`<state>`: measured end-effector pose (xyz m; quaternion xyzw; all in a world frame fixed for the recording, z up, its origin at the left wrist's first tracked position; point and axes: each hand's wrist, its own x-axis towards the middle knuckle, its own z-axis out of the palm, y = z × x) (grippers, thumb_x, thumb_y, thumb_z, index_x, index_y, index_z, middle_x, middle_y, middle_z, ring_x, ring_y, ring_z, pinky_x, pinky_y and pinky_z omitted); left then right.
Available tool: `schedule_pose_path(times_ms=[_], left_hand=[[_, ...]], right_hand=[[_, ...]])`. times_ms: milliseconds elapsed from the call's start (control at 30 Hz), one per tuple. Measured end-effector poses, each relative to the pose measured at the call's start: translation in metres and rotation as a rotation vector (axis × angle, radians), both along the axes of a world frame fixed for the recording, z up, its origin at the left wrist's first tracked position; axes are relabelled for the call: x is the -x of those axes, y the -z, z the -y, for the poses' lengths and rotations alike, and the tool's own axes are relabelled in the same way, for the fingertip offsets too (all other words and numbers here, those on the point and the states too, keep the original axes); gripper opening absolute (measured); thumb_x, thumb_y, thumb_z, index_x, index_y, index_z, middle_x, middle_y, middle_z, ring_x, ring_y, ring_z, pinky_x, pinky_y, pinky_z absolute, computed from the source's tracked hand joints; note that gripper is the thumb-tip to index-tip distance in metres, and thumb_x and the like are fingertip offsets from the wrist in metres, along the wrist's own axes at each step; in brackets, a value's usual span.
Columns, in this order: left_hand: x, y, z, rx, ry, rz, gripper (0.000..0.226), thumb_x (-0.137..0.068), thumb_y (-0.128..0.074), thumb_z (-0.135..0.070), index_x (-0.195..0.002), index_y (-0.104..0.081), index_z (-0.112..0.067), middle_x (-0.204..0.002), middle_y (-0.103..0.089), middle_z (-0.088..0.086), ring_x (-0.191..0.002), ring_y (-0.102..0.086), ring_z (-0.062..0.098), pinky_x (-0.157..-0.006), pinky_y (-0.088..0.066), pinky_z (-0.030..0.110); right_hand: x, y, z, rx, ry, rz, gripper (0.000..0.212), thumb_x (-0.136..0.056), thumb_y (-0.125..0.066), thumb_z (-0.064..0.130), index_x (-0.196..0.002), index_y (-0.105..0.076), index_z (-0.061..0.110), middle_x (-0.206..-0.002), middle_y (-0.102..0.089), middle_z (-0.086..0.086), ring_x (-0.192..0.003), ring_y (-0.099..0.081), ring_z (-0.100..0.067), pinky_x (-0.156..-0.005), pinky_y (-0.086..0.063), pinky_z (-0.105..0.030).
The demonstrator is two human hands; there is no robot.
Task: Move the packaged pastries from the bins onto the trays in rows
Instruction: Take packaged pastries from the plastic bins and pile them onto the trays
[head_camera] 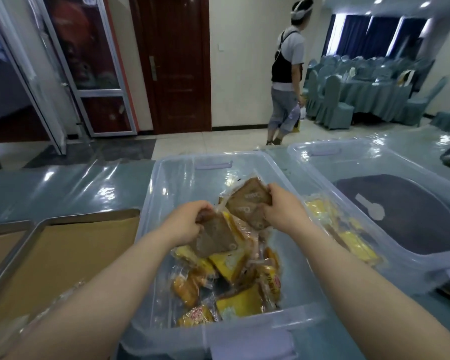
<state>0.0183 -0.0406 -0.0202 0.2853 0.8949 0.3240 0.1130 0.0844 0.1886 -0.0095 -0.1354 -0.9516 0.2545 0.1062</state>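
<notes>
A clear plastic bin (182, 172) stands in front of me with several packaged pastries (234, 266), yellow and brown, piled inside. My left hand (190, 224) grips a brown wrapped pastry (213, 239) above the pile. My right hand (281, 209) holds another brown packaged pastry (247, 203), lifted a little higher toward the bin's far side. To the left lies a metal tray (47, 222) lined with brown paper, with nothing on the visible part.
A second clear bin (348, 159) sits to the right, over a dark oval, with yellow packets (348, 235) seen between the two bins. Another tray edge (5, 227) shows far left. A person (286, 74) walks across the room beyond the table.
</notes>
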Motion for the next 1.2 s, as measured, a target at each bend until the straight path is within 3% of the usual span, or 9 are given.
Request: schedule_pose_path(times_ms=[100,267,400,500,700,767,867,1000,1200], left_hand=[[-0.002,0.003,-0.001,0.089,0.022,-0.054,0.032,-0.087,-0.061,-0.009,-0.111,-0.050,-0.028,-0.120,-0.058,-0.005,-0.109,-0.054,0.013,-0.082,-0.041,0.024],[0.001,0.006,-0.005,0.166,-0.014,-0.173,0.018,-0.090,-0.058,-0.017,-0.105,-0.058,-0.028,-0.114,-0.063,-0.001,-0.106,-0.057,0.019,-0.081,-0.043,0.028],[0.002,0.002,-0.007,0.221,-0.060,-0.323,0.028,-0.097,-0.045,-0.026,-0.116,-0.064,-0.032,-0.105,-0.067,0.004,-0.098,-0.060,0.029,-0.075,-0.047,0.034],[-0.003,-0.004,-0.008,0.132,-0.099,-0.444,0.032,-0.098,-0.037,-0.031,-0.121,-0.059,-0.036,-0.104,-0.067,0.008,-0.092,-0.061,0.032,-0.073,-0.048,0.035],[-0.010,-0.039,0.016,-0.231,-0.271,-0.636,0.031,-0.099,-0.041,-0.031,-0.122,-0.061,-0.031,-0.089,-0.072,0.004,-0.069,-0.060,0.019,-0.054,-0.036,0.024],[-0.009,-0.053,0.036,-0.344,-0.344,-0.669,0.029,-0.097,-0.047,-0.026,-0.121,-0.062,-0.027,-0.093,-0.073,0.004,-0.071,-0.062,0.019,-0.056,-0.039,0.024],[-0.010,-0.068,0.072,-0.491,-0.397,-0.626,0.027,-0.094,-0.051,-0.023,-0.118,-0.065,-0.021,-0.104,-0.071,-0.002,-0.088,-0.063,0.011,-0.070,-0.045,0.022],[-0.010,-0.069,0.138,-0.579,-0.537,-0.530,0.025,-0.092,-0.056,-0.023,-0.114,-0.067,-0.022,-0.097,-0.066,-0.013,-0.081,-0.055,-0.006,-0.068,-0.041,0.011],[-0.006,-0.031,0.254,-0.666,-0.679,-0.340,0.019,-0.086,-0.064,-0.022,-0.104,-0.072,-0.026,-0.091,-0.068,-0.015,-0.084,-0.059,-0.006,-0.074,-0.046,0.016]], right_hand=[[-0.002,0.001,0.000,0.003,-0.001,-0.008,0.014,-0.085,-0.054,0.018,-0.093,-0.044,0.024,-0.079,-0.056,0.004,-0.071,-0.052,-0.018,-0.054,-0.039,-0.030],[-0.006,0.004,0.001,-0.014,-0.001,-0.004,0.016,-0.084,-0.054,0.016,-0.098,-0.050,0.022,-0.086,-0.061,0.002,-0.078,-0.056,-0.020,-0.067,-0.050,-0.037],[-0.005,0.004,0.001,0.045,0.018,-0.047,0.017,-0.084,-0.057,0.019,-0.096,-0.049,0.027,-0.080,-0.056,0.010,-0.069,-0.050,-0.007,-0.055,-0.040,-0.025],[-0.006,0.001,0.002,0.115,0.051,-0.111,0.016,-0.085,-0.059,0.020,-0.096,-0.049,0.027,-0.078,-0.053,0.017,-0.068,-0.047,0.001,-0.052,-0.033,-0.018],[-0.015,-0.028,0.023,0.246,0.053,-0.275,0.013,-0.087,-0.060,0.018,-0.096,-0.054,0.025,-0.085,-0.063,0.011,-0.080,-0.062,-0.012,-0.066,-0.054,-0.033],[-0.017,-0.043,0.042,0.299,0.022,-0.339,0.015,-0.087,-0.063,0.022,-0.098,-0.054,0.028,-0.090,-0.065,0.010,-0.083,-0.064,-0.012,-0.070,-0.055,-0.034],[-0.018,-0.063,0.081,0.305,-0.023,-0.428,0.017,-0.086,-0.065,0.025,-0.092,-0.052,0.034,-0.089,-0.064,0.014,-0.081,-0.062,-0.006,-0.068,-0.053,-0.029],[-0.015,-0.074,0.143,0.389,-0.075,-0.506,0.021,-0.087,-0.064,0.021,-0.087,-0.048,0.035,-0.087,-0.062,0.014,-0.078,-0.060,-0.001,-0.065,-0.053,-0.026],[-0.001,-0.069,0.248,0.625,-0.174,-0.497,0.022,-0.087,-0.063,0.023,-0.092,-0.048,0.038,-0.092,-0.065,0.013,-0.079,-0.063,0.005,-0.060,-0.054,-0.018]])
